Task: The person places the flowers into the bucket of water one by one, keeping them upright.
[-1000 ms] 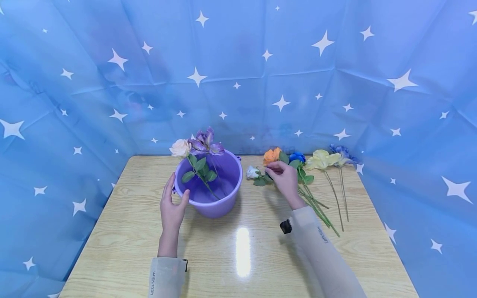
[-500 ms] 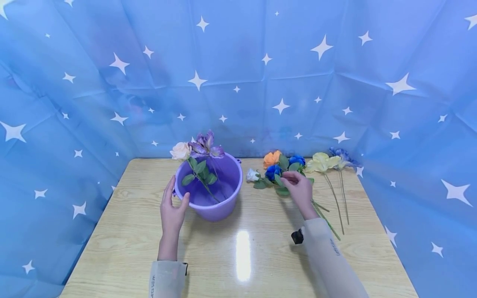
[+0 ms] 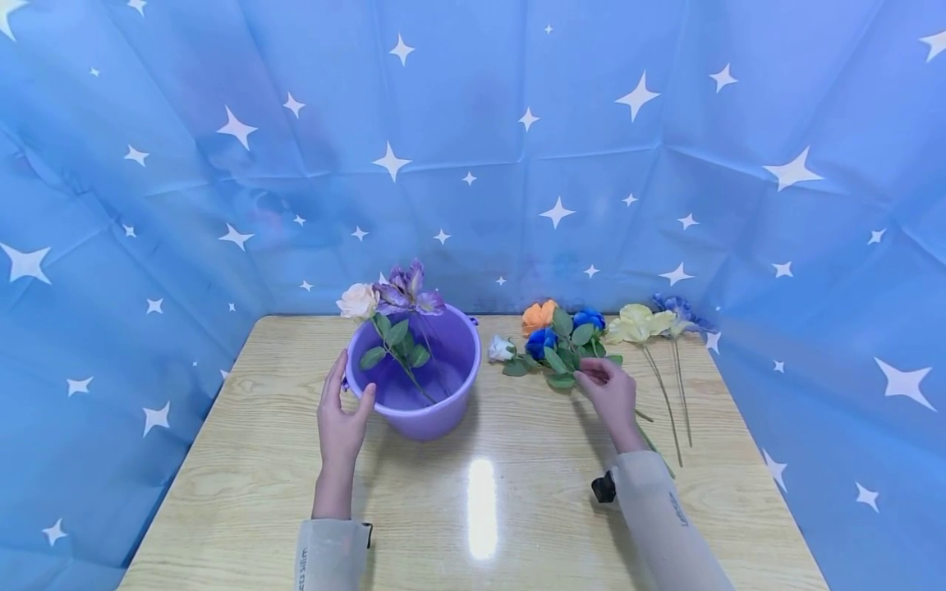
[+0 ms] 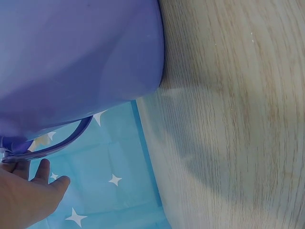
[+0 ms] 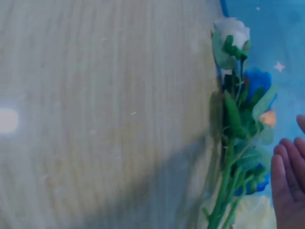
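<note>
My left hand [image 3: 342, 423] is at the left side of a purple bucket [image 3: 427, 423], thumb at the front rim and fingers spread along the outside. In the left wrist view its fingers [image 4: 44, 168] lie beside the bucket's handle [image 4: 71, 138]. A cream rose [image 3: 358, 301] and a purple iris-like flower [image 3: 409, 289] lean inside the bucket. On the right, my right hand [image 3: 612, 398] is over the leafy stems of the lying roses, fingertips close to the leaves. Beyond it are an orange rose [image 3: 539, 317], two blue roses [image 3: 542, 342] and a white rose [image 3: 502, 349].
Farther right on the wooden table [image 3: 414, 525] lie a pale yellow flower [image 3: 639, 322] and a blue-violet flower [image 3: 683, 313] with long thin stems. A blue star-patterned cloth [image 3: 473, 222] rises behind the table and at its sides.
My right hand has moved right and toward me, from near the rose heads down to the leaves and stems, uncovering the front blue rose. My left hand stays at the bucket.
</note>
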The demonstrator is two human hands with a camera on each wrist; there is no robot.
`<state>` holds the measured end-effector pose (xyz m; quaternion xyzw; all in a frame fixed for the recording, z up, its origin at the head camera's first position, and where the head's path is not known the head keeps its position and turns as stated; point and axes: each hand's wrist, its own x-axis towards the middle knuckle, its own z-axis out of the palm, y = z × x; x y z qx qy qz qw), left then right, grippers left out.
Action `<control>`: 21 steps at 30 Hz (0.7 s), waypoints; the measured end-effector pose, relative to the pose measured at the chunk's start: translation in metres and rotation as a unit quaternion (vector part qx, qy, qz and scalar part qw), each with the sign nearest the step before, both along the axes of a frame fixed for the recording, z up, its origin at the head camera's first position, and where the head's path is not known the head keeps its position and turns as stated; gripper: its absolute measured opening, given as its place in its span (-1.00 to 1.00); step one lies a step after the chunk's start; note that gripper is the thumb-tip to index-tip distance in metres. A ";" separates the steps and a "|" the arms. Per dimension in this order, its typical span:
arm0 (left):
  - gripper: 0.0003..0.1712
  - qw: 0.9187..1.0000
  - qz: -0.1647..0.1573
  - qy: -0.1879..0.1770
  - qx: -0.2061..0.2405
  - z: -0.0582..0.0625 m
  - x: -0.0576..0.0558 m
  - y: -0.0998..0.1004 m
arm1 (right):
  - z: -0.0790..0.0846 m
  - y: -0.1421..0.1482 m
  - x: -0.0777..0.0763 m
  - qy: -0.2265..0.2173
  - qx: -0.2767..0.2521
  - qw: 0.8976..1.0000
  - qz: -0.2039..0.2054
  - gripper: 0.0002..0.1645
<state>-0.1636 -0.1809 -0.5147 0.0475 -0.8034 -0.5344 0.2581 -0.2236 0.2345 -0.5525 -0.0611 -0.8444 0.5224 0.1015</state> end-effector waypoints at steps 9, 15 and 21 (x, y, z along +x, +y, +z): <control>-0.22 1.000 0.000 0.001 0.000 -0.001 0.000 -0.001 | -0.014 0.006 0.004 -0.025 0.018 0.999 -0.016 -0.62; -0.22 1.000 -0.003 0.001 0.003 -0.001 0.000 -0.001 | -0.022 0.009 0.006 -0.046 0.035 0.998 -0.018 -0.61; -0.23 1.000 -0.004 0.001 0.004 -0.001 0.000 -0.001 | -0.031 0.012 0.006 -0.048 0.065 0.997 -0.011 -0.65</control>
